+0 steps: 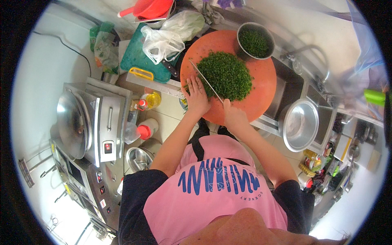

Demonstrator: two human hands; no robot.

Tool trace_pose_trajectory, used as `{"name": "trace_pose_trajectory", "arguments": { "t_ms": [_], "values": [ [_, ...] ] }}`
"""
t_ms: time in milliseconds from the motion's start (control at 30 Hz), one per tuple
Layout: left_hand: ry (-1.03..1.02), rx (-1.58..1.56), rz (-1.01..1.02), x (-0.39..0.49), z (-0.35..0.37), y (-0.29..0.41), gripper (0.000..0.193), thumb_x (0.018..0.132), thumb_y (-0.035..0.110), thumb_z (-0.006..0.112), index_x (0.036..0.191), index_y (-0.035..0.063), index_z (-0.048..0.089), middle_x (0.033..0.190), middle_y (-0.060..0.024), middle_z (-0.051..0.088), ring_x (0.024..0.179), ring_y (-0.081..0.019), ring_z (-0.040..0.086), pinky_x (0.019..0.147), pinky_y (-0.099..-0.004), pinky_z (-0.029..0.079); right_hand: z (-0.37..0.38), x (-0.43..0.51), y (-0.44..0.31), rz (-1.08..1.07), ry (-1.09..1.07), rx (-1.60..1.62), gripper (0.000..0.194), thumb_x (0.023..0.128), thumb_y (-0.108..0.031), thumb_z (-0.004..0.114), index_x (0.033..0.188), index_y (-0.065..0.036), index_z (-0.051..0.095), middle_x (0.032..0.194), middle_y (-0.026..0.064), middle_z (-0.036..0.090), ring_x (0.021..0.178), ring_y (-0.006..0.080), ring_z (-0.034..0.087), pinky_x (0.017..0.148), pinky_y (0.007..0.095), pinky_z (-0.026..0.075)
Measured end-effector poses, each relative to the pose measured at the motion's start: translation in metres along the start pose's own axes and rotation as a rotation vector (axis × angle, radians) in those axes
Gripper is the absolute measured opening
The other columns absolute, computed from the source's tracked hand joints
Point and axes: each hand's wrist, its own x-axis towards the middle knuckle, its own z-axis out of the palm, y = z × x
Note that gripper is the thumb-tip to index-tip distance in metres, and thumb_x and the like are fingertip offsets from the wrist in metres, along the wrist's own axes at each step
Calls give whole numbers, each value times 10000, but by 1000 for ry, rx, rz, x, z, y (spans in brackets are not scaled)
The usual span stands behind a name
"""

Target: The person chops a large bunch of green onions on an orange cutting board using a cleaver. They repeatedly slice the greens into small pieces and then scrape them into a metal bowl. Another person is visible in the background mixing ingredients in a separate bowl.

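Note:
My right hand (235,118) grips the handle of a kitchen knife (207,80). Its blade slants up and left across the round orange cutting board (264,92), along the left side of a large heap of finely chopped green herbs (226,75). To the left of the blade, my left hand (197,97) presses down on a bunch of greens at the board's edge, fingers close to the blade. The hand covers most of that bunch; a few stems stick out at its left. A metal pot (239,52) filled with more chopped greens stands on the board's upper right part.
A teal cutting board (131,61), a second knife (169,68) and white plastic bags (162,43) lie at the left. A sink (283,82) with a metal basin (300,125) is at the right. Oil bottles (151,100) and a steel cooker (107,122) are at lower left.

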Motion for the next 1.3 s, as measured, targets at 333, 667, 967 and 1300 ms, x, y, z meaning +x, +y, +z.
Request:
{"name": "trace_pose_trajectory", "arguments": {
  "t_ms": [333, 667, 967, 1300],
  "values": [
    [216, -81, 55, -2, 24, -4, 750, 810, 187, 514, 1395, -142, 181, 1479, -320, 121, 1382, -467, 126, 1112, -528, 137, 18, 45, -7, -6, -39, 21, 220, 840, -62, 475, 1033, -13, 381, 774, 239, 643, 733, 405, 652, 597, 502, 517],
    [135, -49, 40, -4, 16, -6, 804, 794, 203, 549, 1409, -132, 153, 1491, -303, 101, 1396, -445, 97, 1111, -535, 118, -13, 13, -3, -4, -11, -41, 192, 864, -94, 468, 1006, -16, 366, 699, 237, 614, 669, 422, 624, 570, 530, 482],
    [106, -54, 29, -5, 17, -2, 767, 808, 166, 515, 1413, -128, 148, 1499, -295, 82, 1399, -442, 84, 1113, -534, 102, 22, 41, -3, -67, 136, 45, 204, 848, -74, 478, 999, 2, 363, 706, 250, 614, 681, 435, 621, 583, 521, 487],
    [98, -69, 2, -6, 10, -2, 805, 795, 198, 539, 1411, -133, 141, 1500, -294, 77, 1401, -432, 96, 1109, -540, 118, -17, 20, -9, 41, -60, -9, 221, 828, -68, 486, 1003, -35, 355, 758, 264, 627, 732, 445, 634, 617, 545, 496]
  ]
}}
